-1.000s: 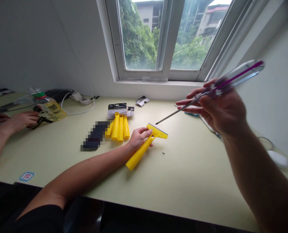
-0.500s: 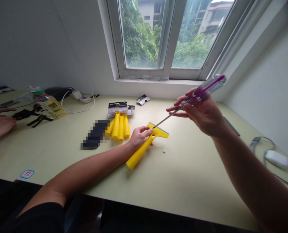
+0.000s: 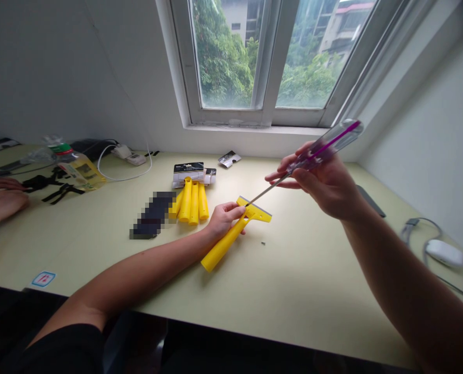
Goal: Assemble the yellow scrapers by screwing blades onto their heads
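My left hand (image 3: 224, 222) is closed around the neck of a yellow scraper (image 3: 223, 245), whose wide head with a grey blade strip points away from me. In my right hand (image 3: 325, 179) is a screwdriver (image 3: 328, 143) with a clear and purple handle, held slanting down to the left. Its tip meets the scraper head beside my left thumb; the screw there, if any, is too small to make out. A small metal screw (image 3: 263, 243) lies on the table to the right of the scraper.
Several yellow handles (image 3: 194, 202) with black-and-white cards lie behind my left hand, beside a pixelated dark object (image 3: 153, 215). A bottle of yellow liquid (image 3: 81, 169) and another person's hand (image 3: 5, 197) are at left. A white case (image 3: 445, 253) and cable are at right.
Almost nothing differs. The screwdriver handle and my right hand have shifted very slightly left, with the tip still at the same spot on the scraper.
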Available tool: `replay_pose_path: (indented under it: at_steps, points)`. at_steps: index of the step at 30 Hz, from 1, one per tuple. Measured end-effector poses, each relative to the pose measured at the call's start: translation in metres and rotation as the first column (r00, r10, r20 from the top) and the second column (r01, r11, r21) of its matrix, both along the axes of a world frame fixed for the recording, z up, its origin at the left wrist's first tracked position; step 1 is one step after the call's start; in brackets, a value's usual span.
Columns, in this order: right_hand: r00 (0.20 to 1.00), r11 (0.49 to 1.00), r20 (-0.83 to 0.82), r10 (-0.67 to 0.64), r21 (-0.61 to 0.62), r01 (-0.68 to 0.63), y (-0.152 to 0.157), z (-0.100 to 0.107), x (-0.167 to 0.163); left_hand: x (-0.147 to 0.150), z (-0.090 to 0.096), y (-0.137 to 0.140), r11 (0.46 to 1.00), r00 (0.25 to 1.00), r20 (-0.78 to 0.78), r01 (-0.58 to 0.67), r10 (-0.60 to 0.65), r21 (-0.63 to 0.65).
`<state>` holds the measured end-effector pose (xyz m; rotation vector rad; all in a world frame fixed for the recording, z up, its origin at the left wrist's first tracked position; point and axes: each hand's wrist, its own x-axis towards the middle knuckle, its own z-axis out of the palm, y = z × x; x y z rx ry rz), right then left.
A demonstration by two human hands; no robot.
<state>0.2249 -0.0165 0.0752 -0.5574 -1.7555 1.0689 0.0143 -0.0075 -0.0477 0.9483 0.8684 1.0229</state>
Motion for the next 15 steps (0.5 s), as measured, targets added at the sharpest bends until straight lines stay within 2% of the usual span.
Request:
replay_pose_path:
  at_steps: [15]
  points:
    - [1.000,1.000,-0.006,-0.006,0.019,0.006,-0.0022,0.0014,0.0011,0.0006,-0.0021,0.0001,1.000,0.999,-0.033,-0.021,0.022,0.007]
